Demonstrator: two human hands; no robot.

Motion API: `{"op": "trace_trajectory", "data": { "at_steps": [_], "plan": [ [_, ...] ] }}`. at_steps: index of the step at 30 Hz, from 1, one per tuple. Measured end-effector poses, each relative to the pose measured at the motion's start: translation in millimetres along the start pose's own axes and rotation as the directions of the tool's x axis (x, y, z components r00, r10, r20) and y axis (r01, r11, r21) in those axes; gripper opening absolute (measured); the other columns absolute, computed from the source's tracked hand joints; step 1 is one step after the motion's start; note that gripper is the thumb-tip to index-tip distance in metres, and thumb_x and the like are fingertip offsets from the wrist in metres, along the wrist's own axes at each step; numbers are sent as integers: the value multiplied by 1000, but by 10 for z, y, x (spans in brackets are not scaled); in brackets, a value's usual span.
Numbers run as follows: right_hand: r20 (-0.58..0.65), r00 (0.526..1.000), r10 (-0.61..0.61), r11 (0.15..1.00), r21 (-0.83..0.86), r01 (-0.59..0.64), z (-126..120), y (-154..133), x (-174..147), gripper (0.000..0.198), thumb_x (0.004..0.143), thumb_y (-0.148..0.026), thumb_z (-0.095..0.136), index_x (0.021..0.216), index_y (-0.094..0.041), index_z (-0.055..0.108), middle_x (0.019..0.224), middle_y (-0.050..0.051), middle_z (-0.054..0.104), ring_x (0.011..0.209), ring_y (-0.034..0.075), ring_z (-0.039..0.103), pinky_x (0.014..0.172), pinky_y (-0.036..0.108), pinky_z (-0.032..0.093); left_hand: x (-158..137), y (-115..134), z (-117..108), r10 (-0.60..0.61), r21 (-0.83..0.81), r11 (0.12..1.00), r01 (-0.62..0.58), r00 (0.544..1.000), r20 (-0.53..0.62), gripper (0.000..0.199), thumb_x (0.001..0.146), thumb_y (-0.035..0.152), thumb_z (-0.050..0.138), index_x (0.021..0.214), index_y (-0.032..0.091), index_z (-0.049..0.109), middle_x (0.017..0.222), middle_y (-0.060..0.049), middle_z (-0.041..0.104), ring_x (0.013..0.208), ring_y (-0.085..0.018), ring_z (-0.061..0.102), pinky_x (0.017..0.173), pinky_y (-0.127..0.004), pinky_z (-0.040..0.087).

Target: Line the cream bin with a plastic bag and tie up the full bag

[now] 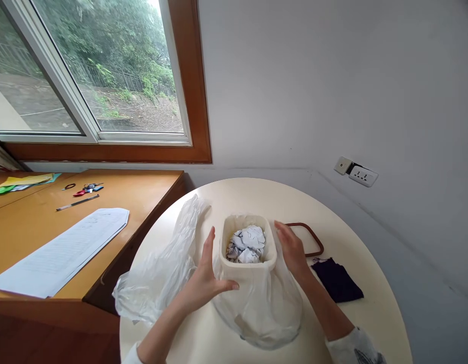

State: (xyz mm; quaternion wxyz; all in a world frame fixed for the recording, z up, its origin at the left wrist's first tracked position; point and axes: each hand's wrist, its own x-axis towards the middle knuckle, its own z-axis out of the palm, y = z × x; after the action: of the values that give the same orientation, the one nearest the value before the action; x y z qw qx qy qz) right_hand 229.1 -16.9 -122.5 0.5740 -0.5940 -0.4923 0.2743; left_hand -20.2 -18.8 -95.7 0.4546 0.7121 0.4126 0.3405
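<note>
A small cream wastebasket (227, 263) stands upright on the round table, with crumpled white paper (251, 240) inside. A clear plastic bag (262, 313) lines it and spills over its front onto the tabletop. To the left of the bin, my left hand (206, 278) is spread, thumb and fingers apart, holding nothing. My right hand (290, 246) is at the bin's right side with its fingers stretched out; whether it touches the bin or bag I cannot tell. Another crumpled clear plastic bag (161, 273) lies left of my left hand.
On the round table (363, 333), a brown rounded frame (315, 240) and a dark cloth pouch (337, 279) lie at the right. The wooden desk (150, 197) at left holds paper sheets (67, 253), a pen (78, 202) and scissors (80, 192). A wall socket (363, 176) is behind.
</note>
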Motion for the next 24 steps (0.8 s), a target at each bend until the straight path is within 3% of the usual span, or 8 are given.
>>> {"op": "trace_trajectory", "data": {
  "at_steps": [4,7,9,12,16,21,24],
  "plan": [
    [45,998,-36,984,178,28,-27,-244,-44,48,88,-47,40,132,-28,42,142,1,37,132,20,29,109,40,25,43,242,-100,173,173,970,-169,985,-11,113,60,36,78,142,37,-1,152,-4,-5,139,-31,-2,110,-54,11],
    [132,991,8,951,306,-48,63,-315,-118,50,88,-50,39,134,-31,39,145,-3,32,134,20,26,110,39,24,87,281,-38,198,211,957,-198,980,22,104,61,39,77,141,37,11,152,-4,-3,138,-32,-2,109,-54,14],
    [168,985,48,918,381,-110,153,-308,-169,50,87,-51,41,132,-31,42,144,-3,34,134,20,28,110,39,24,99,231,50,181,155,971,-180,983,8,105,60,40,77,141,36,11,152,-5,-1,138,-33,0,110,-53,13],
    [218,972,92,798,568,-203,308,-280,-240,50,86,-54,38,127,-28,48,134,0,48,127,22,40,105,41,32,95,119,213,158,-103,982,-160,987,-35,114,60,40,77,142,33,-3,151,-10,13,136,-32,19,109,-50,21],
    [244,958,150,644,712,-282,463,-286,-312,51,84,-57,40,121,-25,54,116,3,63,111,24,55,94,40,43,99,31,403,149,-383,908,-170,985,-85,122,63,36,77,140,28,-18,144,-12,30,131,-27,33,108,-43,28],
    [273,945,182,553,766,-328,526,-296,-367,54,83,-59,40,118,-21,57,107,4,67,103,24,59,88,38,46,135,-35,496,137,-354,915,-192,975,-175,121,59,29,79,142,26,-9,140,-13,37,128,-28,37,106,-42,30],
    [289,940,184,553,760,-342,546,-281,-388,55,80,-60,41,115,-22,60,99,4,69,100,25,60,86,38,47,140,-98,508,119,-268,947,-176,969,-216,118,54,30,82,143,23,4,138,-14,40,129,-31,35,107,-44,29]
  ]
}}
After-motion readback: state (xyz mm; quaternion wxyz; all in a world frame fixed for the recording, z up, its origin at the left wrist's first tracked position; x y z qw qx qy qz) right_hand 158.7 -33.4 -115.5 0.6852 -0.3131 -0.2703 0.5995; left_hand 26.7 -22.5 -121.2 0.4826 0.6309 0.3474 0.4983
